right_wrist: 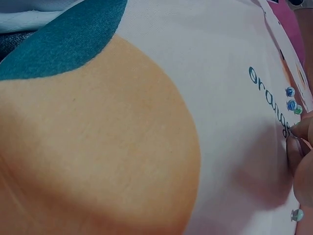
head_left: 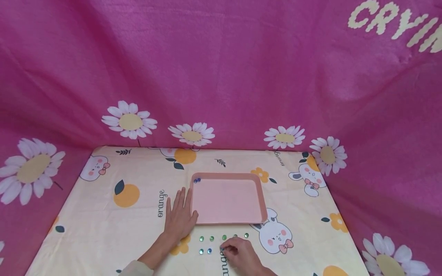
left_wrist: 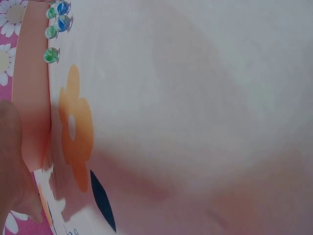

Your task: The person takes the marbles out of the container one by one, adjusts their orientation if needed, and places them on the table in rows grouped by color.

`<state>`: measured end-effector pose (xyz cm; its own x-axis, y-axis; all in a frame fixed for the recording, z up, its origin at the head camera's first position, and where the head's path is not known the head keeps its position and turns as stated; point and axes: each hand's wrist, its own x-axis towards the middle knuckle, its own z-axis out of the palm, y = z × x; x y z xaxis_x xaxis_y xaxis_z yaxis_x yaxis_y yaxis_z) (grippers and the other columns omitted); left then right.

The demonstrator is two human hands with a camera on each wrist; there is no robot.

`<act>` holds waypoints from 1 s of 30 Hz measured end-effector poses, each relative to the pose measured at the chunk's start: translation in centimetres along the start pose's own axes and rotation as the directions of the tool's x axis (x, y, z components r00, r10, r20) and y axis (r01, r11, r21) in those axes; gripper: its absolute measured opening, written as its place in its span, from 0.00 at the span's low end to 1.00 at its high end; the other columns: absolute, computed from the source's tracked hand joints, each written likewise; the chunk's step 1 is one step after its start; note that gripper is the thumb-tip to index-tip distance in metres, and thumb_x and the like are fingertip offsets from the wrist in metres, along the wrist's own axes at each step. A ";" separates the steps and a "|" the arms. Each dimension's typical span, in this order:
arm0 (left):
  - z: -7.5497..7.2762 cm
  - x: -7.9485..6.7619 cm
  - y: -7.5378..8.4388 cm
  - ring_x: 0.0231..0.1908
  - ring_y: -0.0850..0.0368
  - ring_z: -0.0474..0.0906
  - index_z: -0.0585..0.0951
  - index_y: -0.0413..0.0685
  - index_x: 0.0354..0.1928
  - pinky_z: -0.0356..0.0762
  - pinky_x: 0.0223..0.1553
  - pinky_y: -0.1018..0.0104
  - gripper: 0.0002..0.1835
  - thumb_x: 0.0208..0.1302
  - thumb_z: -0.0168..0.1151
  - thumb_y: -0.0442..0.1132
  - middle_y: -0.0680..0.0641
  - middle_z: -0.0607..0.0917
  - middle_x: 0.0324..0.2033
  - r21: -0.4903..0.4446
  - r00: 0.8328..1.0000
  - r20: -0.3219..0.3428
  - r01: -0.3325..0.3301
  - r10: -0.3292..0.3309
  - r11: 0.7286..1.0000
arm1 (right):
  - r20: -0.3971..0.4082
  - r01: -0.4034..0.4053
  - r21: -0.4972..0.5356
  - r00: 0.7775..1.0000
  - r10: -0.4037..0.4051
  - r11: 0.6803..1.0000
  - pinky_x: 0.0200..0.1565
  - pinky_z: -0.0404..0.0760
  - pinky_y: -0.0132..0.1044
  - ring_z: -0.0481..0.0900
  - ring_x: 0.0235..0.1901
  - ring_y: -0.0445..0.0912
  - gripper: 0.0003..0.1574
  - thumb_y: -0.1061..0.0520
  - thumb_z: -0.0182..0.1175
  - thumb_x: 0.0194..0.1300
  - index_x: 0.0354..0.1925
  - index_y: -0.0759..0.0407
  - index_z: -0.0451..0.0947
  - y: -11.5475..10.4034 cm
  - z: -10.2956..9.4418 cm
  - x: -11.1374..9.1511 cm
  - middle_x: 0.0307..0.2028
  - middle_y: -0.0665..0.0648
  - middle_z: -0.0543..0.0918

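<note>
My left hand (head_left: 179, 218) lies with straight fingers along the left side of a shallow pink tray (head_left: 264, 207), thumb at its near left corner. Small dark blue marbles (head_left: 197, 180) sit together in the tray's far left corner. In front of the tray, my right hand (head_left: 241, 253) pinches a small bluish marble (head_left: 222, 248) between thumb and fingertips, close over the cloth. Two blue marbles (head_left: 209, 251) lie to the left of these fingertips. Behind them runs a row of several green marbles (head_left: 211, 238), one partly covered by the right hand.
A cream cloth (head_left: 96, 226) printed with oranges, rabbits and flowers covers the table. Pink curtain (head_left: 221, 76) with daisies stands around the back and both sides.
</note>
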<state>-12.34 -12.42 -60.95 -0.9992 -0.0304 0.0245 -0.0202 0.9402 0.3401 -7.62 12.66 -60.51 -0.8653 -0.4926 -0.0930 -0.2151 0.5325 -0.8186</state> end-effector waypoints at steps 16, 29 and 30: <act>0.0 0.0 0.0 0.76 0.42 0.45 0.52 0.44 0.79 0.34 0.73 0.39 0.43 0.68 0.54 0.54 0.39 0.52 0.77 0.019 1.000 -0.013 -0.006 0.006 1.000 | 0.017 0.002 0.022 1.000 -0.003 1.000 0.33 0.79 0.27 0.75 0.31 0.33 0.14 0.68 0.65 0.60 0.40 0.53 0.88 -0.2 -0.1 0.2 0.32 0.39 0.80; -0.1 -0.1 0.0 0.76 0.41 0.45 0.52 0.44 0.79 0.33 0.73 0.38 0.43 0.68 0.54 0.54 0.39 0.52 0.77 0.008 1.000 -0.017 -0.009 0.009 1.000 | 0.024 -0.012 0.017 1.000 0.012 1.000 0.33 0.79 0.28 0.75 0.31 0.33 0.12 0.67 0.65 0.62 0.42 0.54 0.87 -0.2 -0.1 0.2 0.32 0.43 0.82; -0.1 -0.1 0.0 0.76 0.41 0.45 0.52 0.44 0.79 0.33 0.73 0.39 0.43 0.68 0.54 0.54 0.39 0.52 0.77 0.008 1.000 -0.017 -0.009 0.009 1.000 | 0.026 -0.014 0.019 1.000 0.013 1.000 0.33 0.79 0.28 0.75 0.31 0.34 0.12 0.67 0.65 0.62 0.42 0.54 0.87 -0.2 -0.1 0.2 0.32 0.44 0.82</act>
<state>-12.28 -12.42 -60.86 -0.9987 -0.0279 0.0434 -0.0119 0.9430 0.3326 -7.79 12.55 -60.36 -0.8561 -0.5032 -0.1182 -0.1947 0.5257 -0.8281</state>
